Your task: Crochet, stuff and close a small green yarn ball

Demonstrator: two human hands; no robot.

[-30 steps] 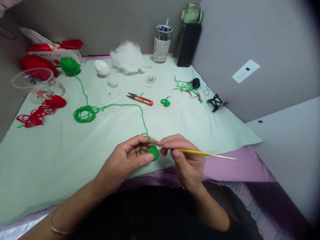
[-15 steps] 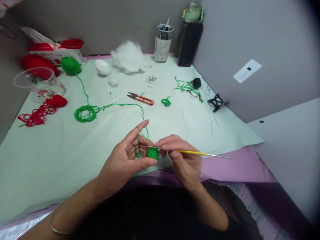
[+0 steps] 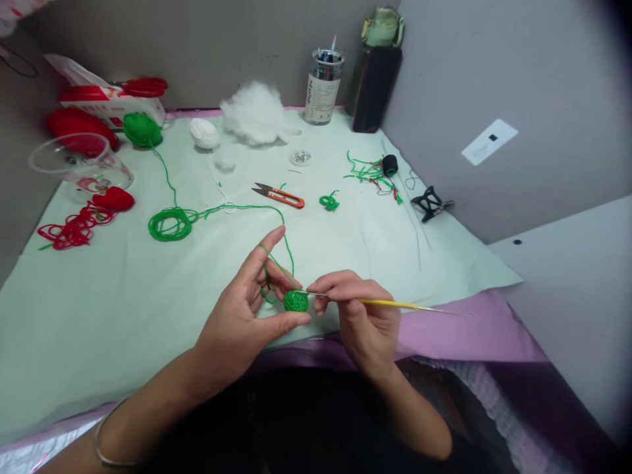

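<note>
Between the thumb and fingers of my left hand (image 3: 241,306) is a small round green crochet piece (image 3: 295,301). Green working yarn (image 3: 276,263) runs from it over my raised left index finger, with a loop near the other fingers. My right hand (image 3: 365,313) grips a crochet hook (image 3: 388,303) with a yellow handle and metal ends. The hook's left tip is at the top edge of the crochet piece; whether a loop is on it is too small to tell. The yarn trails back to a loose green coil (image 3: 170,224) and a green ball (image 3: 142,129).
Orange thread snips (image 3: 279,195) and a small green yarn bundle (image 3: 329,201) lie beyond my hands. Red yarn (image 3: 74,227), a plastic cup (image 3: 99,164) and a tissue box (image 3: 113,105) are left. White stuffing (image 3: 257,113), a pen holder (image 3: 323,89) and a phone (image 3: 376,89) stand behind.
The crochet piece has shifted slightly left and tilted in my left hand. My left index finger has drawn back and up; the hook has moved a little right.
</note>
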